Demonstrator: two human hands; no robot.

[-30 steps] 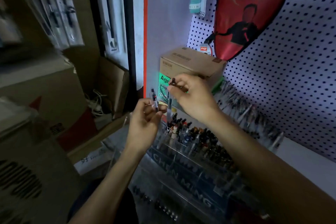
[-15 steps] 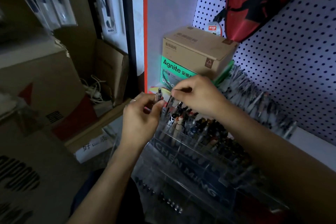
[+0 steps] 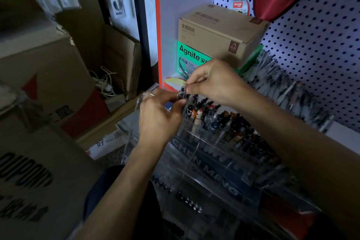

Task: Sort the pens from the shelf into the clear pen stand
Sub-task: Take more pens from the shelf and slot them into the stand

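Left hand [image 3: 158, 118]: one pen [image 3: 181, 94] is pinched by curled fingers, frame centre.
Right hand [image 3: 214, 82]: the same pen's top is pinched.
Pen stand [image 3: 204, 154]: pens uncountable.

I see the pen stand [image 3: 204, 154] at six o'clock as clear, glossy plastic. At twelve o'clock, the box [image 3: 220, 31] looks like matt brown cardboard with a shiny green label, and the pegboard [image 3: 315, 45] at two o'clock looks smooth.

I see both forearms bare, with no sleeves in view. The left hand [image 3: 157, 117] wears a thin silvery ring [image 3: 151, 94]. The right hand [image 3: 216, 82] shows nothing worn.
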